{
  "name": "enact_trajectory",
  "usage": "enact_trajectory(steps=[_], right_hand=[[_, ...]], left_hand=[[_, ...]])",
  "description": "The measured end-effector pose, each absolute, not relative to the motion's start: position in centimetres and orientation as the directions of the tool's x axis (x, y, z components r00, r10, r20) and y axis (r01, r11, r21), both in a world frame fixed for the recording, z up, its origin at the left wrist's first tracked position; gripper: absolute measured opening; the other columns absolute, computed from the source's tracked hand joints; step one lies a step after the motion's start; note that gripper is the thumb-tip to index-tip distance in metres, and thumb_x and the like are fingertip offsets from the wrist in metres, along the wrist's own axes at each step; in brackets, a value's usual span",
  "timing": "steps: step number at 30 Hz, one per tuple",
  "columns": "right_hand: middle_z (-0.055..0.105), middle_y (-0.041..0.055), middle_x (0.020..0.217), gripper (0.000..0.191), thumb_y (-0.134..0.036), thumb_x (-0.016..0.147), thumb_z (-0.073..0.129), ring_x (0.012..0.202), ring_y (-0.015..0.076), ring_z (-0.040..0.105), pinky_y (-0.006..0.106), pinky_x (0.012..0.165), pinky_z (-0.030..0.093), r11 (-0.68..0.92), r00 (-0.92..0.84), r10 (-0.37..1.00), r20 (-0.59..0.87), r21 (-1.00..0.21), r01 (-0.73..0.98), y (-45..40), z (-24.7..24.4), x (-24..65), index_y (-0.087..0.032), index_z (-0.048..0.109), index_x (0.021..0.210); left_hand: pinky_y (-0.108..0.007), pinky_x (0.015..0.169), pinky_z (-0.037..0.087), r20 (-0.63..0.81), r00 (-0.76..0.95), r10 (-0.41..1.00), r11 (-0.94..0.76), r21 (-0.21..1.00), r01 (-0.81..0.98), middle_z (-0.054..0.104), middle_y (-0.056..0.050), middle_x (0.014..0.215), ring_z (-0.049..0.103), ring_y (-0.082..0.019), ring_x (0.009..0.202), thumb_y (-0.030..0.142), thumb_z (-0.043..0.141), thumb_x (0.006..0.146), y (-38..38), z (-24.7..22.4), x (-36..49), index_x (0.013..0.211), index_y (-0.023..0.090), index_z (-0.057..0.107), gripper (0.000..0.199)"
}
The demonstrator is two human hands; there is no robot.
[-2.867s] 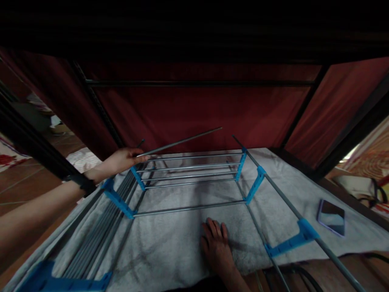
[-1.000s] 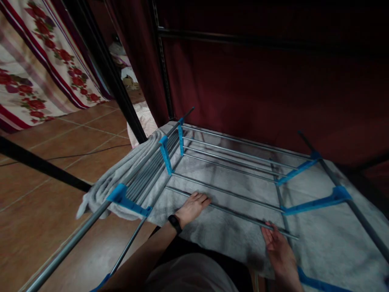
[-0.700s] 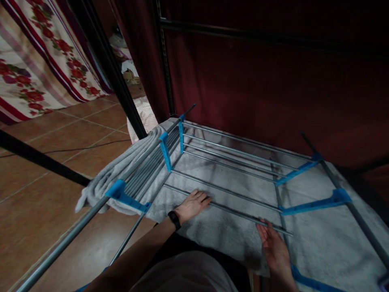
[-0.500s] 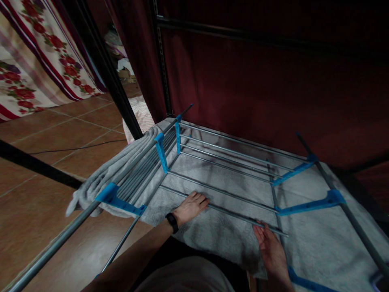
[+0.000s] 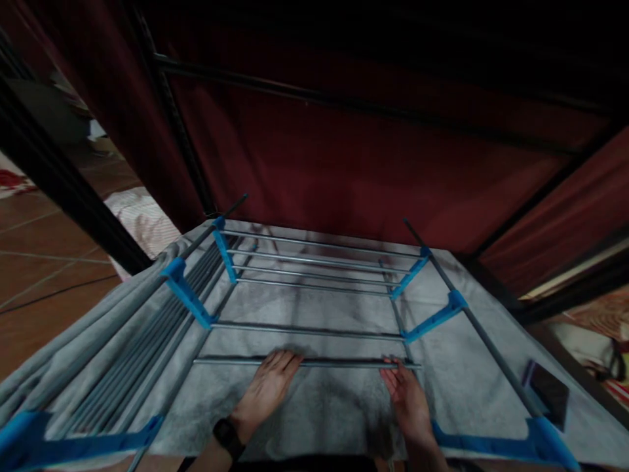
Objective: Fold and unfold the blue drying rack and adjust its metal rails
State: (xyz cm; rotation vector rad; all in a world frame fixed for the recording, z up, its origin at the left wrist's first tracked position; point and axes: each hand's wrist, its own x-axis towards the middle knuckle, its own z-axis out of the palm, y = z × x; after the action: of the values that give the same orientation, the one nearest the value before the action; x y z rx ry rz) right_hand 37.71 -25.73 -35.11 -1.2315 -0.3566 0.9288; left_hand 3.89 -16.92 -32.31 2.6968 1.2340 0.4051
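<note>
On a grey blanket [image 5: 472,383], in the head view, lies the rack [image 5: 491,351] before you, with six blue brackets [image 5: 189,296] joining its side tubes, three along each side. Between the farthest pair of brackets it carries four thin cross bars [image 5: 314,261]; between the middle pair it carries a single bar [image 5: 314,331]. Along the left side, a row of rods [image 5: 160,341] lies side by side on the blanket, between the rack's outer and inner tubes. Nearer to you than the single bar, and roughly parallel to it, is the loose rod [image 5: 344,363], its ends lying over or close to the inner tubes; whether they touch cannot be told.

Your left hand [image 5: 271,383], with a dark band [image 5: 227,435] at the wrist, reaches in with its back upward, its fingers together and laid over the rod left of the middle. The thumb is hidden, so you cannot tell whether the grip is clamped. Your right hand [image 5: 405,397] is turned partly palm-up near the rod's right end, its fingers slightly bent and meeting the rod; whether they pinch it cannot be told. A phone [image 5: 549,393] lies beyond the right outer tube. Dark red cloth [image 5: 344,177] hangs behind.
</note>
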Motion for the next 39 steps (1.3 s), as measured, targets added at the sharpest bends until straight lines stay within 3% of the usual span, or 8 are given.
enact_trajectory(steps=[5,14,27,36,39], right_hand=[[0.074,0.0040,0.091,0.029,-0.047,0.074,0.076,0.093,0.0237,0.072,0.043,0.091,0.059,0.047,0.632,0.721,-0.285,-0.889,-0.455,-25.0,-34.9,37.7,-0.023,0.070,0.089],[0.073,0.0030,0.088,0.026,-0.047,0.077,0.069,0.091,0.0240,0.073,0.044,0.088,0.060,-0.002,0.642,0.701,-0.311,-0.901,-0.434,-25.6,-35.8,37.1,-0.024,0.066,0.088],[0.076,-0.0005,0.093,0.034,-0.039,0.067,0.084,0.089,0.0148,0.073,0.026,0.081,0.061,0.136,0.688,0.636,-0.350,-0.827,-0.545,-25.1,-34.1,38.3,-0.024,0.067,0.092],[0.075,-0.0035,0.090,0.038,-0.038,0.060,0.086,0.080,0.0123,0.072,0.023,0.075,0.060,0.142,0.721,0.590,-0.364,-0.832,-0.537,-24.6,-33.6,37.9,-0.025,0.065,0.089],[0.075,-0.0011,0.095,0.039,-0.038,0.062,0.085,0.087,0.0150,0.072,0.026,0.079,0.061,0.113,0.684,0.635,-0.359,-0.833,-0.542,-24.7,-33.4,37.2,-0.025,0.066,0.093]], left_hand=[[-0.040,0.099,0.053,0.201,0.641,0.740,-0.670,0.294,0.682,0.072,-0.004,0.116,0.067,-0.021,0.106,0.030,0.043,0.102,-16.2,-32.4,4.3,0.129,0.028,0.064,0.034],[-0.038,0.092,0.056,0.245,0.669,0.702,-0.711,0.291,0.640,0.074,-0.004,0.108,0.069,-0.021,0.099,0.030,0.040,0.102,-15.9,-32.6,4.6,0.117,0.027,0.069,0.033],[-0.037,0.089,0.057,0.302,0.682,0.666,-0.746,0.260,0.613,0.075,-0.005,0.109,0.071,-0.021,0.100,0.033,0.037,0.104,-15.7,-34.0,4.7,0.116,0.024,0.069,0.036],[-0.037,0.084,0.058,0.314,0.686,0.656,-0.755,0.253,0.605,0.076,-0.005,0.102,0.072,-0.021,0.092,0.037,0.039,0.104,-15.2,-33.7,4.8,0.112,0.024,0.072,0.036],[-0.037,0.083,0.058,0.327,0.688,0.647,-0.761,0.232,0.606,0.076,-0.006,0.101,0.072,-0.021,0.091,0.036,0.037,0.105,-15.3,-33.6,4.8,0.110,0.023,0.072,0.038]])
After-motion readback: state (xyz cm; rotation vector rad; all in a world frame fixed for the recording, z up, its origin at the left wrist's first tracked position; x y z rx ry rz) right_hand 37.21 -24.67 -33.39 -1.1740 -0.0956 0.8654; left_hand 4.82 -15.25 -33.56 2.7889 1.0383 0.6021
